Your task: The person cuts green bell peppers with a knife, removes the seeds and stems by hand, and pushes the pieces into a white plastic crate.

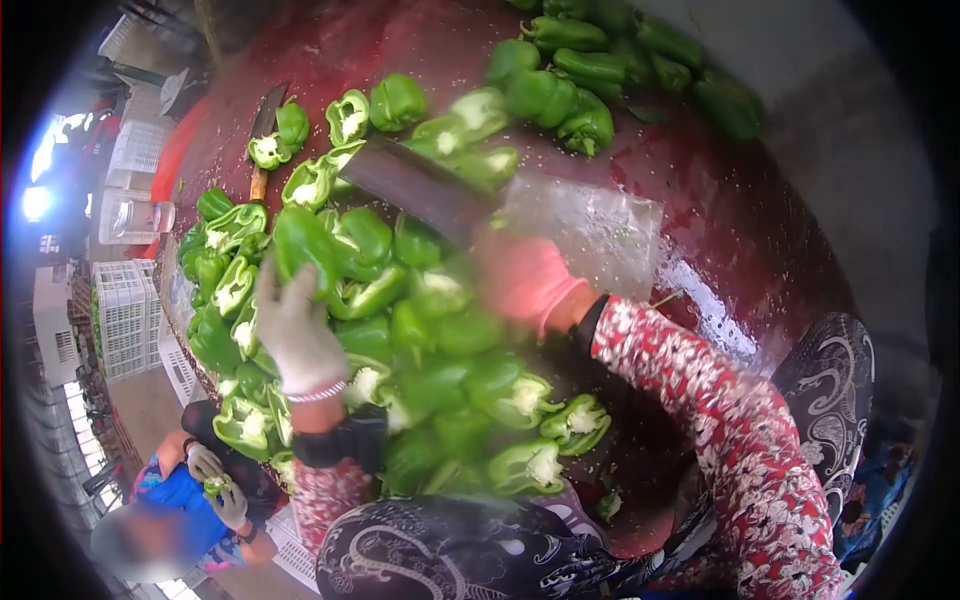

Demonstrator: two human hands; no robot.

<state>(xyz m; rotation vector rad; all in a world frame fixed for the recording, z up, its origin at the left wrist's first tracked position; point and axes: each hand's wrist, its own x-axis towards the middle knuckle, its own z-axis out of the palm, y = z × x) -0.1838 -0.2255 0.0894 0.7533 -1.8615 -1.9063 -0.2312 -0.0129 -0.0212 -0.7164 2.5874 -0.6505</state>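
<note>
My left hand (298, 325), in a pale glove, has its fingers around a green pepper (303, 245) above the pile of peppers. A pink glove covers my right hand (530, 275), which is closed on the handle end of a wide-bladed knife (415, 190); motion blurs this hand. The blade points left over the peppers. Below and between my hands lie many halved green peppers (525, 467), their pale cores showing. A clear plastic sheet (590, 225) lies just right of the knife.
Whole green peppers (590, 70) are heaped at the far side of the red surface (740, 190). A second knife (259, 183) lies at the left beside cut peppers. White crates (128, 315) stand further left. A person in blue (190, 510) holds a pepper at lower left.
</note>
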